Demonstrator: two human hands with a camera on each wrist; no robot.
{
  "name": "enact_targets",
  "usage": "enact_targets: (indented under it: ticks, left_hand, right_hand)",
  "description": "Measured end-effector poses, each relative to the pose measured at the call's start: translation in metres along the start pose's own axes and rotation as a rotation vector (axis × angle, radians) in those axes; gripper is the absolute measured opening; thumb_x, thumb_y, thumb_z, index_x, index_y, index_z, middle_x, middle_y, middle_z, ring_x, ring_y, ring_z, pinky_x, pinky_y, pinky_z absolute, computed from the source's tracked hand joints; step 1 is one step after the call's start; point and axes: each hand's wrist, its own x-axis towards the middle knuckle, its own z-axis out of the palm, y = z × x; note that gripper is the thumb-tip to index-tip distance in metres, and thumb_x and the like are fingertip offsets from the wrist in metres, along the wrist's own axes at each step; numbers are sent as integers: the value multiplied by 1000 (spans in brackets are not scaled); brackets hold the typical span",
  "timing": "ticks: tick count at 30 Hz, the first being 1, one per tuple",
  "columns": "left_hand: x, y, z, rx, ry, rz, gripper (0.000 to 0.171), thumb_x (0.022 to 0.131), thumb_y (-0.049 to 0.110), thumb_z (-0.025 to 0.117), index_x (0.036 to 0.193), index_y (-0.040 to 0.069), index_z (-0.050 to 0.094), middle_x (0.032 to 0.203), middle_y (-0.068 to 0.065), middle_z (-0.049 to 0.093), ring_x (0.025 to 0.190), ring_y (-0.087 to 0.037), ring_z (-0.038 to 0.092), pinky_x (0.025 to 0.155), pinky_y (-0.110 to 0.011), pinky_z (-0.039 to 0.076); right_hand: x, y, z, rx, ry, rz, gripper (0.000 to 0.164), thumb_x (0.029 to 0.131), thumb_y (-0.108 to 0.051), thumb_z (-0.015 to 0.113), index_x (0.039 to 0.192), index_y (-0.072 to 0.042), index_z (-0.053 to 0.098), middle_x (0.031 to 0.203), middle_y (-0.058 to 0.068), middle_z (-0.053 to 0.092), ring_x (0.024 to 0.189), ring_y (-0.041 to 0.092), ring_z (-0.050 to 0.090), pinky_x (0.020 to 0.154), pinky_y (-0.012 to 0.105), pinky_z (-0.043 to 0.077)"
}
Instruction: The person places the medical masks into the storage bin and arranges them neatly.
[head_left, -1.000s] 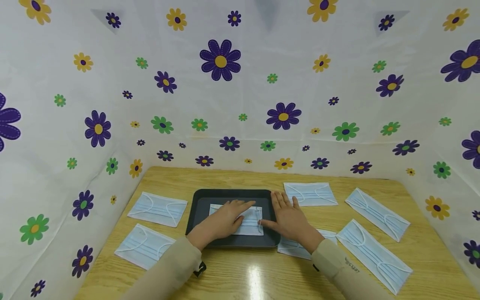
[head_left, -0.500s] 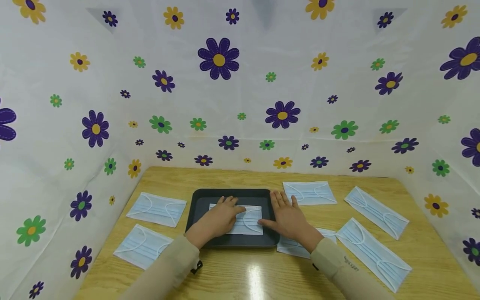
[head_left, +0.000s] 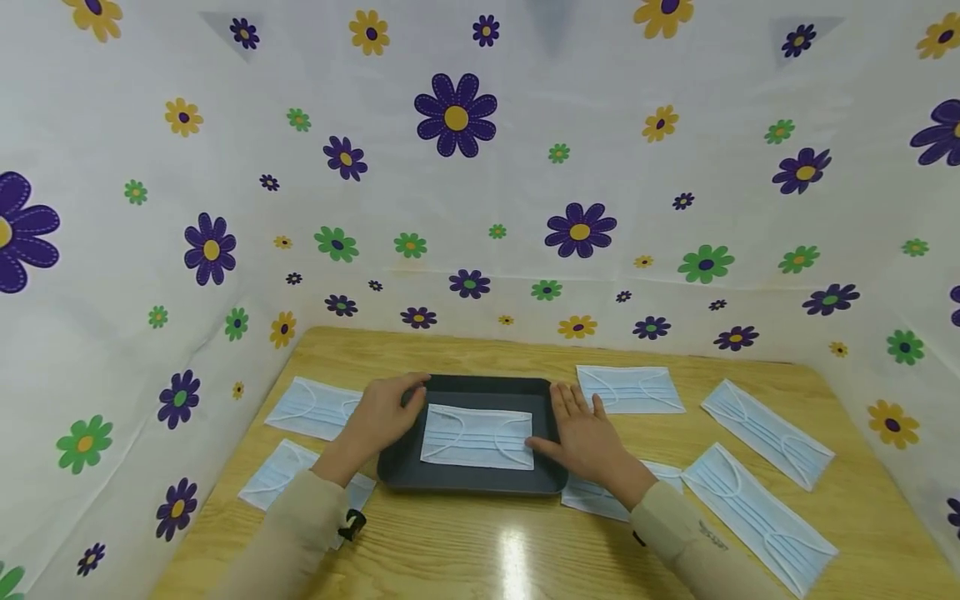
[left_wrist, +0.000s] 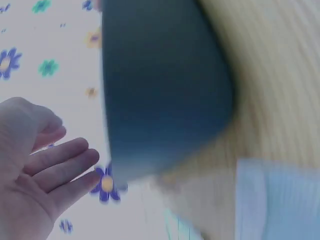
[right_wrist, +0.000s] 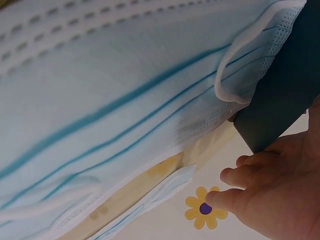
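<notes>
A dark grey tray (head_left: 472, 481) lies on the table with one pale blue face mask (head_left: 478, 437) flat inside it, ear loops up. My left hand (head_left: 378, 417) is at the tray's left rim, fingers loosely bent; whether it touches the rim cannot be told. The left wrist view has this hand (left_wrist: 47, 170) beside the blurred tray (left_wrist: 160, 85), holding nothing. Along the right rim lies my right hand (head_left: 591, 442), fingers straight and thumb reaching over the edge to the mask's right end. The right wrist view has this hand (right_wrist: 275, 185) against the tray's outer wall (right_wrist: 282, 90).
Two masks (head_left: 315, 408) lie left of the tray, partly behind my left arm. On the right lie several more: one at the back (head_left: 630, 390), one partly under my right hand (head_left: 596, 498), and slanted ones (head_left: 765, 512) farther right. A flowered cloth (head_left: 517, 183) walls the table (head_left: 450, 550).
My left hand has let go of the mask in the tray and moved left to the tray's left rim, uncovering the mask. My right hand stays at the right rim.
</notes>
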Motion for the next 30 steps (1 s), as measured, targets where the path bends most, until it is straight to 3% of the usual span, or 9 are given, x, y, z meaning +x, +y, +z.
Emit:
enact_targets:
  ticks: [1, 3, 5, 8, 12, 19, 23, 30]
  left_hand:
    - [0, -6, -5, -19, 40, -30, 27, 96, 13, 65, 121, 6, 70, 81, -8, 74, 60, -12, 61, 60, -33, 54]
    - [-1, -18, -15, -70, 104, -101, 24, 96, 16, 66, 118, 8, 73, 94, -7, 77, 74, -15, 69, 67, -36, 58]
    - [-4, -29, -26, -149, 116, -183, 25, 97, 21, 65, 118, 9, 73, 92, -9, 77, 78, -21, 73, 67, -37, 58]
    - [-9, -44, -42, -254, 86, -315, 28, 97, 27, 65, 120, 11, 71, 95, -11, 77, 81, -25, 74, 65, -33, 58]
    - [-18, -62, -58, -326, 18, -429, 32, 98, 29, 64, 124, 10, 69, 99, -14, 75, 84, -28, 75, 65, -30, 60]
    - [-28, -84, -75, -410, -28, -493, 43, 100, 29, 61, 130, -1, 62, 106, -23, 72, 86, -30, 74, 68, -31, 61]
    - [-31, -92, -82, -452, -37, -542, 47, 100, 33, 60, 133, -1, 60, 109, -24, 71, 87, -29, 74, 73, -37, 61]
    - [-37, -106, -91, -367, 26, -611, 45, 102, 32, 58, 132, -1, 61, 108, -23, 72, 85, -26, 74, 71, -31, 61]
  right_hand:
    - [0, 0, 0, 1, 1, 1, 104, 91, -71, 50, 156, 5, 20, 161, 24, 23, 149, 43, 20, 116, 67, 18]
    - [0, 1, 0, 2, 9, -3, 104, 91, -71, 50, 155, 5, 21, 161, 24, 24, 149, 43, 22, 115, 67, 18]
    - [-1, 1, 0, 3, 12, -5, 104, 91, -70, 50, 155, 5, 21, 161, 24, 24, 148, 43, 22, 115, 67, 19]
    - [-1, 1, 0, 6, 15, -9, 103, 91, -70, 51, 155, 6, 21, 160, 24, 25, 148, 43, 23, 115, 68, 20]
    - [-1, 1, 0, 3, 14, -15, 103, 91, -70, 50, 155, 6, 21, 160, 25, 25, 148, 44, 24, 114, 68, 20]
    - [0, 1, 0, -2, 21, -25, 102, 92, -69, 50, 155, 6, 21, 160, 25, 26, 148, 43, 24, 114, 68, 21]
    - [0, 2, 0, -2, 20, -23, 102, 92, -69, 50, 155, 6, 22, 160, 25, 26, 147, 44, 24, 114, 68, 21]
    - [0, 2, 1, 8, 13, -17, 103, 92, -70, 50, 155, 6, 21, 160, 24, 26, 148, 43, 24, 114, 68, 20]
